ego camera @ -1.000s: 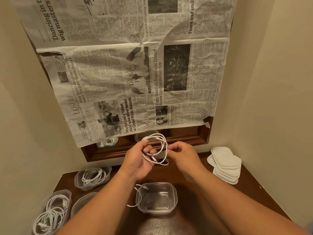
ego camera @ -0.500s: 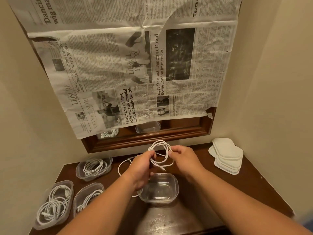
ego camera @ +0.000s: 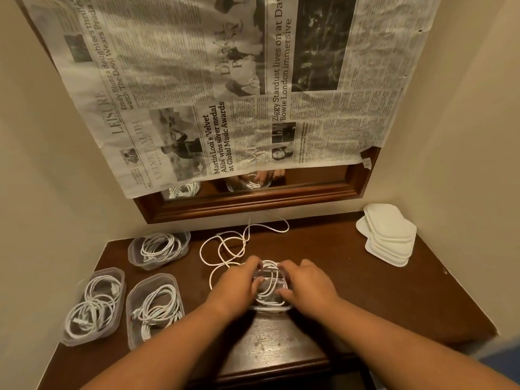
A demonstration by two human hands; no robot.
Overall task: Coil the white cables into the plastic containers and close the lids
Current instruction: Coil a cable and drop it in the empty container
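Your left hand (ego camera: pixel 236 287) and right hand (ego camera: pixel 308 285) curl fingers round a cable coil (ego camera: pixel 269 273) inside the middle container (ego camera: pixel 270 307). Left of it, three filled containers (ego camera: pixel 153 277) stand unlidded; the lid stack (ego camera: pixel 389 235) waits to its right.

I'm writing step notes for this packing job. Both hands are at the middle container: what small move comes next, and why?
Probably draw the trailing cable in: left hand and right hand hold a coil in the container, but loops lie outside on the table, so it likely cannot be closed yet.
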